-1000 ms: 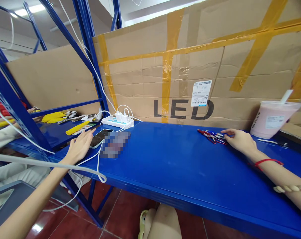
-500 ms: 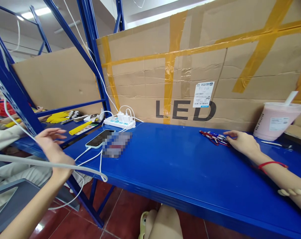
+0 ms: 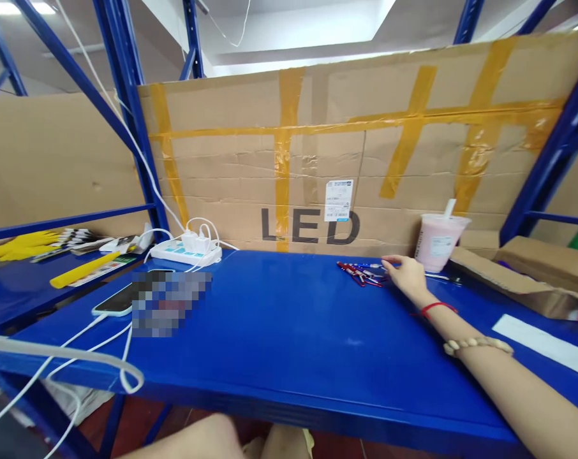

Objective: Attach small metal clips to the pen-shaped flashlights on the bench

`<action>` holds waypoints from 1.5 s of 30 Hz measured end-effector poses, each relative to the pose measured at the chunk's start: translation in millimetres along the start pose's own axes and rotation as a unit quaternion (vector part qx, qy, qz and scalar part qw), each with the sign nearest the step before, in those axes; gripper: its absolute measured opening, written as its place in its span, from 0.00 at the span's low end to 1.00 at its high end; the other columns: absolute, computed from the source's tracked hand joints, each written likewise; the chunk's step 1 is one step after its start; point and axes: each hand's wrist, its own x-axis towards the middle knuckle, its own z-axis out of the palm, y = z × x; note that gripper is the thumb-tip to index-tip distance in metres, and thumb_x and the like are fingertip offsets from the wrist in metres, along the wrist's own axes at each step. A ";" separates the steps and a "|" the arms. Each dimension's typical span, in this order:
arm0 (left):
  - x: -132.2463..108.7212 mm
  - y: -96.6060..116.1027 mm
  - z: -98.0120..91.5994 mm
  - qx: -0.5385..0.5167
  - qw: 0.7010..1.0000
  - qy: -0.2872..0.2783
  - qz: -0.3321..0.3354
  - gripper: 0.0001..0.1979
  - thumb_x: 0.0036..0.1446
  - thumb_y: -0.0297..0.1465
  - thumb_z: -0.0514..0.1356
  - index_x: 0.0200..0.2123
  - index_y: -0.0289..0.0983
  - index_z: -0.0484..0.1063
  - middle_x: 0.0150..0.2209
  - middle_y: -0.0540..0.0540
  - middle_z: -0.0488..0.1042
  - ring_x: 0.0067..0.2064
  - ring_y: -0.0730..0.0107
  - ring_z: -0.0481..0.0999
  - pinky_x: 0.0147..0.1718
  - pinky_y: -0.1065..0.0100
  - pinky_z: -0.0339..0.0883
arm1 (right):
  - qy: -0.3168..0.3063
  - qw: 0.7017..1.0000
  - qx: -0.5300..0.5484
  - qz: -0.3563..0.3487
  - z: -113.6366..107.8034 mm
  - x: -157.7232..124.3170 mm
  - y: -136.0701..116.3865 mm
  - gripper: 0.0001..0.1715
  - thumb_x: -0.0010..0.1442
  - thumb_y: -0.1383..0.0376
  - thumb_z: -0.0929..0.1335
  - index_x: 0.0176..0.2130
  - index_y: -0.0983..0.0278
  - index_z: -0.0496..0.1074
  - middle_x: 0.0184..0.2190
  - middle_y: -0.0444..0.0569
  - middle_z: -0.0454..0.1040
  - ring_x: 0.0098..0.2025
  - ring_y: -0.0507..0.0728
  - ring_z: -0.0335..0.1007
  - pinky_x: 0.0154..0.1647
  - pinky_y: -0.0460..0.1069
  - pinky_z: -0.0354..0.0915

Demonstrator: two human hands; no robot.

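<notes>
My right hand [image 3: 406, 275] rests at the back right of the blue table [image 3: 279, 325], its thumb and fingertips pinched together on the end of a blue pen [image 3: 367, 264]. Just left of those fingers lies a small loose pile of red pens [image 3: 352, 273] and blue ones, partly overlapping. Behind the hand stands a clear cup of pink drink [image 3: 438, 245] with a white straw. A thin black-and-white item [image 3: 444, 278] lies by the cup's base. My left hand is out of view.
A phone [image 3: 126, 296] on a white cable and a blurred flat item [image 3: 171, 305] lie at left, before a white power strip [image 3: 186, 252]. An open cardboard box [image 3: 523, 280] and white strip [image 3: 547, 344] are at right. Taped cardboard [image 3: 222, 178] backs the table.
The view has swung right, and my left hand has dropped out of sight. My right hand stays at the pens, where a blue pen now stretches toward its fingertips.
</notes>
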 end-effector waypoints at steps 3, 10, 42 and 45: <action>53.0 -11.4 10.8 -0.020 0.990 0.121 0.076 0.15 0.56 0.43 0.45 0.42 0.62 0.68 0.43 0.54 0.70 0.44 0.64 0.68 0.33 0.57 0.65 | 0.009 1.000 0.017 -0.004 3.2 3.3 5.2 0.15 0.54 0.63 0.65 0.38 0.68 0.76 0.34 0.54 0.78 0.36 0.59 0.74 0.37 0.49 0.67; 105.3 -65.4 92.2 -0.208 0.973 0.038 -0.098 0.07 0.57 0.30 0.50 0.30 0.36 0.66 0.32 0.43 0.69 0.35 0.64 0.66 0.34 0.63 0.58 | -0.027 0.997 0.056 -0.038 13.5 2.8 -3.2 0.10 0.52 0.67 0.66 0.35 0.66 0.76 0.32 0.49 0.78 0.31 0.54 0.75 0.34 0.45 0.68; 87.7 -69.5 110.2 -0.379 0.866 -0.058 -0.321 0.06 0.57 0.27 0.47 0.31 0.38 0.63 0.35 0.48 0.69 0.37 0.66 0.67 0.37 0.63 0.59 | -0.097 0.994 -0.019 -0.049 2.5 -11.7 -25.5 0.17 0.50 0.64 0.66 0.41 0.66 0.74 0.35 0.49 0.77 0.38 0.55 0.73 0.38 0.45 0.65; 84.5 -71.9 113.8 -0.370 0.864 -0.067 -0.335 0.06 0.57 0.27 0.48 0.31 0.38 0.63 0.35 0.47 0.69 0.37 0.65 0.67 0.37 0.63 0.59 | -0.084 0.995 -0.025 -0.038 -5.1 -16.8 -31.8 0.18 0.52 0.61 0.64 0.42 0.63 0.73 0.34 0.48 0.77 0.38 0.57 0.72 0.38 0.48 0.65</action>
